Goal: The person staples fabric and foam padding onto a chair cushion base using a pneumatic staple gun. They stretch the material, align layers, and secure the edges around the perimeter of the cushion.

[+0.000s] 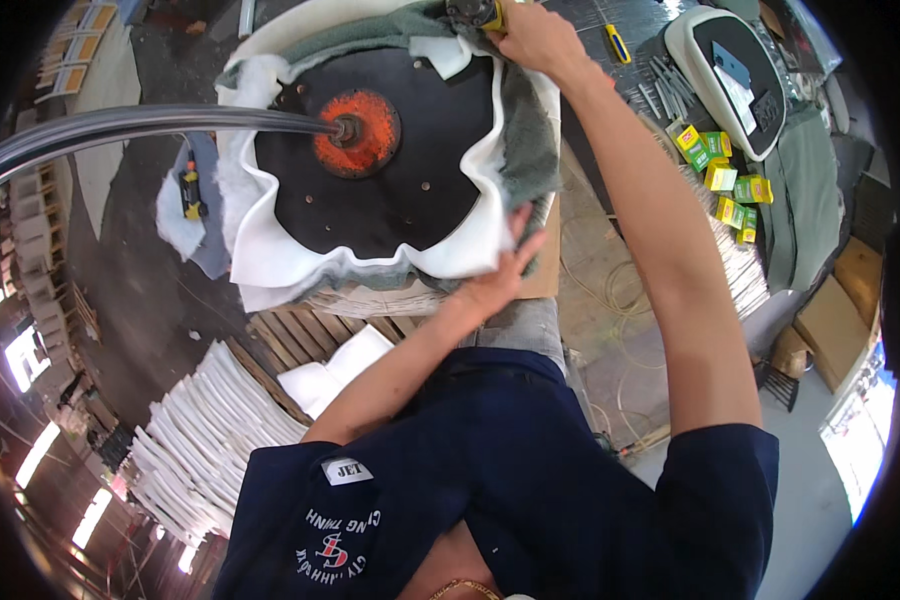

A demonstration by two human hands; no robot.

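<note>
In front of me lies a padded seat, its black panel (390,205) facing up and white wadding (470,250) folded over its rim. Grey-green fabric (532,135) wraps around the outside. My left hand (495,285) touches the wadding and fabric at the near right corner, fingers apart and slightly blurred. At the far right corner my right hand (538,40) is closed around a staple gun (473,12), dark with a yellowish part. The picture's upper edge cuts off some of the tool. A red round clamp (358,135) presses on the middle of the panel.
A black curved hose (170,118) runs left from the clamp. Another yellow-black tool (191,190) lies at left on cloth. On the right are yellow-green boxes (720,177), metal strips (670,90), a yellow cutter (618,44) and another seat (685,45). White sheets (205,440) are stacked lower left.
</note>
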